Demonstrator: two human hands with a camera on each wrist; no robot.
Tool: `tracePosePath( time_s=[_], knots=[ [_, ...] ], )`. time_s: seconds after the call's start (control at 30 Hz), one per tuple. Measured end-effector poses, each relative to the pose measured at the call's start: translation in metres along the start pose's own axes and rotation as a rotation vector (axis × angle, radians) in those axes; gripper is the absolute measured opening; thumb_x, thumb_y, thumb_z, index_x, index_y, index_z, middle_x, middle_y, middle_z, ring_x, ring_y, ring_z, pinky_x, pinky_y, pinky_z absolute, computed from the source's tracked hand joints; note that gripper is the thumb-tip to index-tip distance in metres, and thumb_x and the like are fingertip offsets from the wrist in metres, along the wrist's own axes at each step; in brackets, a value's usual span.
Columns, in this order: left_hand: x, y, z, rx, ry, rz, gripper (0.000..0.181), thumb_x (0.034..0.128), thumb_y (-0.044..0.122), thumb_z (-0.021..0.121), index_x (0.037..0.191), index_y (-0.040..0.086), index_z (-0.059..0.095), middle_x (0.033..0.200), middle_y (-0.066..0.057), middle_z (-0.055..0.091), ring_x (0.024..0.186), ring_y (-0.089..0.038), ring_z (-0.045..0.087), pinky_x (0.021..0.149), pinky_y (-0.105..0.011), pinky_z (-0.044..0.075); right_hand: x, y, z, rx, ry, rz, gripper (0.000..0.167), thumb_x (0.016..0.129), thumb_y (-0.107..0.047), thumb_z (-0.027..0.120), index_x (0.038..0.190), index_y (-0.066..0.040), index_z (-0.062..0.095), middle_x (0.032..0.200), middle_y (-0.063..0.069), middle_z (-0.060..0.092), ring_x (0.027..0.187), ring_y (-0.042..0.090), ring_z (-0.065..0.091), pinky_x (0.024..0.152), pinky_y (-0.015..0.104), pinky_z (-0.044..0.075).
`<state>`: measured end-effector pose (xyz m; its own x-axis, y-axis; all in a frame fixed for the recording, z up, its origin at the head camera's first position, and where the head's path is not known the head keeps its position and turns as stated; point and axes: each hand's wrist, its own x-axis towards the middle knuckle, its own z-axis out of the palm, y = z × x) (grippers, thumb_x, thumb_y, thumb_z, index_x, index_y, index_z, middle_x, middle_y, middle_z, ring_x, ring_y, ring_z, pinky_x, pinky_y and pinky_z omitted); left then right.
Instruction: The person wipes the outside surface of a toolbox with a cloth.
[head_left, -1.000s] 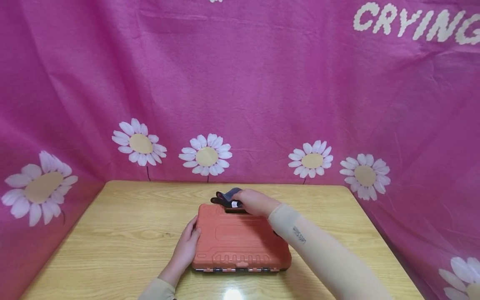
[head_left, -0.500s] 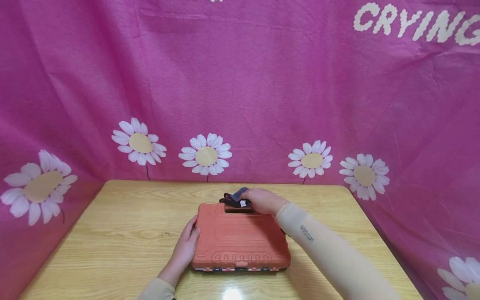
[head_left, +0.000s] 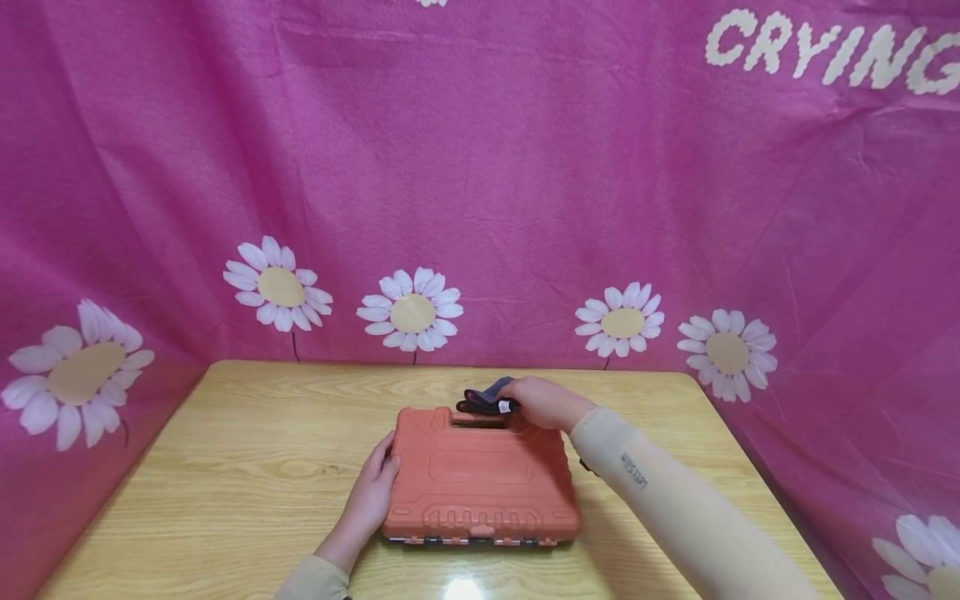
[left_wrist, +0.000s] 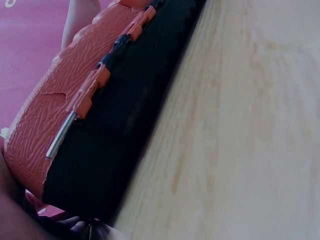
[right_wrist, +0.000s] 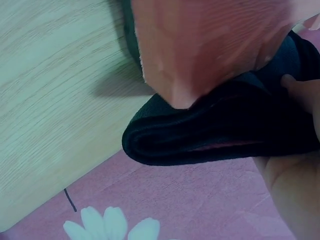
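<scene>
My right hand (head_left: 547, 403) grips a thick, folded dark-blue cloth (head_left: 487, 398), white-tagged and reddish inside, at the twelve o'clock edge of the closed orange case (head_left: 480, 479). My left hand (head_left: 372, 483) holds the case's nine o'clock side.

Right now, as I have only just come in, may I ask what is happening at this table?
A person is handling a flat orange-and-black plastic-looking case that lies, seemingly closed, on a light wooden table. Their left hand grips the case's left side. Their right hand holds a folded dark blue-and-black cloth at the case's far edge.
</scene>
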<state>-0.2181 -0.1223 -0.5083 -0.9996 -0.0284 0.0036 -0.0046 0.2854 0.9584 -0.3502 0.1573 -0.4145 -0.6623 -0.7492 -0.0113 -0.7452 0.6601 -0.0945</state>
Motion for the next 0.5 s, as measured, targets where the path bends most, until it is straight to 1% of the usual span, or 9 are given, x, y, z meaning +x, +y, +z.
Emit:
tracePosePath(
  time_s=[0.1,0.2,0.33,0.5],
  knots=[
    [0.0,0.0,0.0,-0.004,-0.004,-0.01,0.053,0.1115,0.015,0.034,0.161,-0.002,0.026,0.165,-0.029,0.027,0.154,-0.048,0.02,0.125,-0.063,0.017,-0.002,0.002,0.0,-0.001,0.01,-0.008,0.021,0.09,0.004,0.066,0.103,-0.009,0.076,0.099,0.005,0.076,0.095,0.022,0.072,0.093,0.039,0.058],
    [0.0,0.0,0.0,-0.011,-0.004,-0.012,0.053,0.1114,0.015,0.034,0.161,-0.002,0.025,0.165,-0.029,0.027,0.154,-0.048,0.02,0.125,-0.063,0.017,-0.004,0.005,0.001,0.002,0.016,0.001,0.02,0.091,0.003,0.067,0.1,-0.011,0.077,0.097,0.003,0.076,0.092,0.02,0.071,0.092,0.038,0.058],
    [0.0,0.0,0.001,-0.017,-0.004,-0.013,0.053,0.1115,0.015,0.034,0.161,-0.002,0.025,0.165,-0.029,0.027,0.154,-0.048,0.02,0.125,-0.063,0.017,-0.01,0.01,0.001,0.012,0.015,0.035,0.027,0.09,0.007,0.064,0.104,-0.012,0.077,0.1,0.002,0.076,0.094,0.019,0.071,0.093,0.038,0.058],
    [0.001,0.0,0.002,-0.015,-0.003,-0.009,0.053,0.1113,0.014,0.034,0.16,-0.003,0.026,0.165,-0.029,0.027,0.154,-0.048,0.02,0.125,-0.064,0.017,-0.022,0.017,0.0,0.023,0.017,0.076,0.037,0.088,0.012,0.062,0.113,-0.012,0.076,0.106,0.005,0.077,0.099,0.022,0.072,0.096,0.041,0.058]
  ],
)
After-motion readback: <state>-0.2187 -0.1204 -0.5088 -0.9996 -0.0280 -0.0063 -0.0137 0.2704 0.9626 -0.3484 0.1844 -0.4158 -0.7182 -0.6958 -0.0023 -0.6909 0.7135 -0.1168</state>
